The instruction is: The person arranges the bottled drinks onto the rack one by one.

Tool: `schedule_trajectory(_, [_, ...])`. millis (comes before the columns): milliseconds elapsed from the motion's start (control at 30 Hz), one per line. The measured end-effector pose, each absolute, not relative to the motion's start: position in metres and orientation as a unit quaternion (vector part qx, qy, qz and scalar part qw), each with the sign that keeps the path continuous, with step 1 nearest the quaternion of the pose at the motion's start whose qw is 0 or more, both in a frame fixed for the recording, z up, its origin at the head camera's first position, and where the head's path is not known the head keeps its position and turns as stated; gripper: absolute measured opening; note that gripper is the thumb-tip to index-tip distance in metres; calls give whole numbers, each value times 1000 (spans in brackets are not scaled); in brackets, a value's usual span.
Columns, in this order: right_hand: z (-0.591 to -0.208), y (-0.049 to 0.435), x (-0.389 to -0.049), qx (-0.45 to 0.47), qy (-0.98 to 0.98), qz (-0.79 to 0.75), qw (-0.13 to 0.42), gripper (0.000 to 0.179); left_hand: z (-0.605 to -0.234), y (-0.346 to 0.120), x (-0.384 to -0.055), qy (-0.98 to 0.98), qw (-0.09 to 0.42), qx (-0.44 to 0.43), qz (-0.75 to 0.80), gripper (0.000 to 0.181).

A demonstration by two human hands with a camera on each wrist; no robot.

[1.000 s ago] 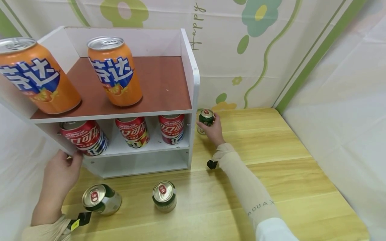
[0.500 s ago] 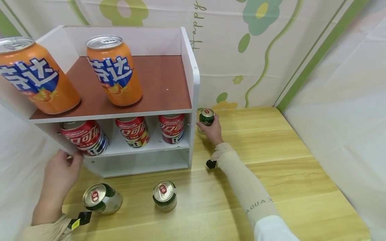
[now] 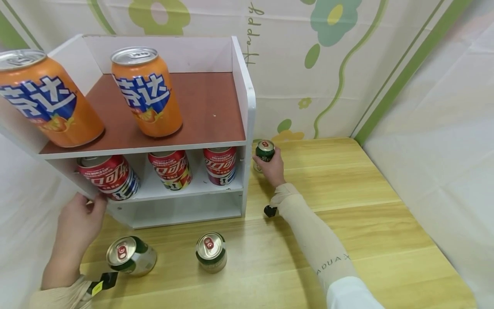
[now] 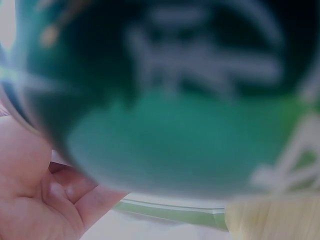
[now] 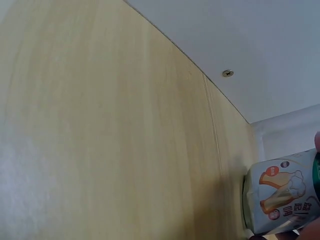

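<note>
At the back of the table, beside the shelf's right wall, my right hand (image 3: 274, 168) grips a green and cream beer can (image 3: 265, 148). The right wrist view shows the beer mug printed on this can (image 5: 285, 192), its base close to the wood. My left hand (image 3: 79, 221) holds the front left edge of the white shelf (image 3: 248, 103), thumb side at the middle board's corner; some fingers are hidden. Two more beer cans, one at left (image 3: 133, 256) and one at centre (image 3: 211, 253), stand in front. A blurred green can (image 4: 175, 135) fills the left wrist view.
Two orange soda cans, one at left (image 3: 54, 101) and one further right (image 3: 148, 92), stand on the red-brown top board. Three red cola cans, including a middle one (image 3: 170, 169), line the middle level. A patterned cloth (image 3: 285, 56) hangs behind the wooden table (image 3: 347, 201).
</note>
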State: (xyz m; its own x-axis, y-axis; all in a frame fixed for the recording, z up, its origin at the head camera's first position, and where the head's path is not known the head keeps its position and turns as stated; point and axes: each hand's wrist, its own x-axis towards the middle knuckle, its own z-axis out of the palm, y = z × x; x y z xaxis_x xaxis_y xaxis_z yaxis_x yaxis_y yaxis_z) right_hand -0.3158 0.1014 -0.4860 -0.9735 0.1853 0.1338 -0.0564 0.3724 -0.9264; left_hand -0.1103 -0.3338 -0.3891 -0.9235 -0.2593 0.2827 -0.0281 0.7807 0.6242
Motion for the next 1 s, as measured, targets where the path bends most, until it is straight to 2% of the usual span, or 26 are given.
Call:
schedule_trajectory(800, [-476,109,-310,-38,-840,535,75,74,-391,-336,-110,-929,165,83,-320,35])
schedule_trajectory(1000, [-473,112,-305,-34,-850,523,55,78,-391,-335,-111,-929,171,78,-318,34])
